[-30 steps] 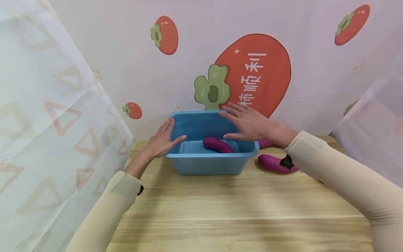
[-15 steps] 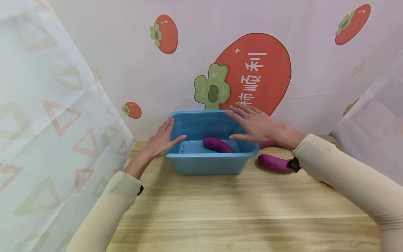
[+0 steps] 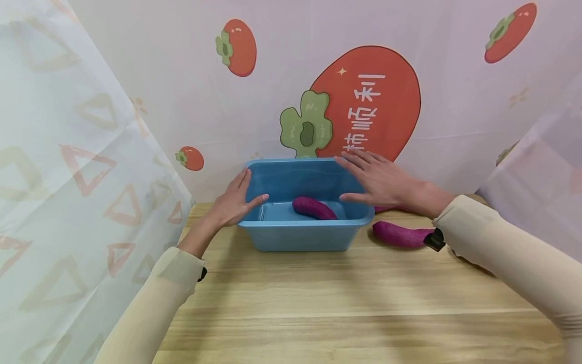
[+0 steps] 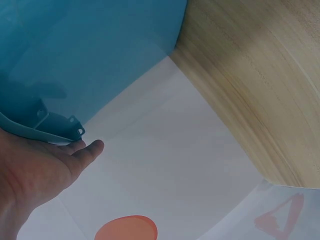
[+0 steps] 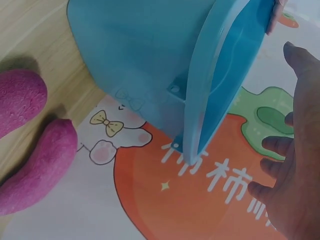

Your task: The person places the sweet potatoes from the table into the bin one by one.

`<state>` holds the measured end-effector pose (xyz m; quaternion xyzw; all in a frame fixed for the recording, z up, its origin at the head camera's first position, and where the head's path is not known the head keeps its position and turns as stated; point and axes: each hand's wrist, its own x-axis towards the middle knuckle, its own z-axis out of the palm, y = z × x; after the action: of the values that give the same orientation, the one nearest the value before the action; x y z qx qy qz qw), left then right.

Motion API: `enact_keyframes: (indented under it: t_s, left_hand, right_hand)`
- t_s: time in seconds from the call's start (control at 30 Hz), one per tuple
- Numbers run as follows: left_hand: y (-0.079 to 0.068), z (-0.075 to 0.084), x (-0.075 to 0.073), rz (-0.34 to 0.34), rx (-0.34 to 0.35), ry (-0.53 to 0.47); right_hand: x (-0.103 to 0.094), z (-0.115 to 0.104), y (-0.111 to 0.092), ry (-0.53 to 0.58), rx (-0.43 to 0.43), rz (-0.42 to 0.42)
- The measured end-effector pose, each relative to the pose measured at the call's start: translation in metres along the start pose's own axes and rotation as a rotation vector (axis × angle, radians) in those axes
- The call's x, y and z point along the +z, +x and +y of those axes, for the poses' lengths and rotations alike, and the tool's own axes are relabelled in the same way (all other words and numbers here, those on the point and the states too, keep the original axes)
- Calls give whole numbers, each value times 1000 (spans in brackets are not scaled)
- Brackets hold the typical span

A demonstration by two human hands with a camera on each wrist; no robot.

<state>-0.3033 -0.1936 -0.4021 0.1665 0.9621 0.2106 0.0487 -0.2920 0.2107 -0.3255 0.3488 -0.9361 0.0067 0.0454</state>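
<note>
A blue plastic bin [image 3: 300, 236] stands on the table with one curved purple sweet potato [image 3: 313, 208] inside. My left hand [image 3: 232, 202] rests along the bin's left rim, fingers straight and thumb over the inside; in the left wrist view, the fingers [image 4: 90, 154] lie right at that rim. With fingers spread and nothing in it, my right hand [image 3: 382, 177] is over the bin's right end. The right wrist view shows this hand [image 5: 300, 150] apart from the rim. Right of the bin lie two more purple sweet potatoes, a nearer one [image 3: 400, 235] and a farther one [image 3: 384, 208], partly hidden.
The wooden table [image 3: 291, 298] stretches in front of the bin. Behind is a white cloth [image 3: 273, 116] printed with persimmons, and patterned white sheets hang at both sides. A brown item [image 3: 475, 264] shows partly beneath my right sleeve.
My right hand has moved rightward over the bin, toward its right rim, with fingers still spread. The left hand and the bin stay where they were.
</note>
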Motion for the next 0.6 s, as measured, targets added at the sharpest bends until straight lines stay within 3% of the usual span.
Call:
enact_keyframes:
  t_s: [0.6]
  left_hand:
    - [-1, 0, -2, -9, -3, -5]
  right_hand:
    - [0, 15, -22, 21, 45, -14]
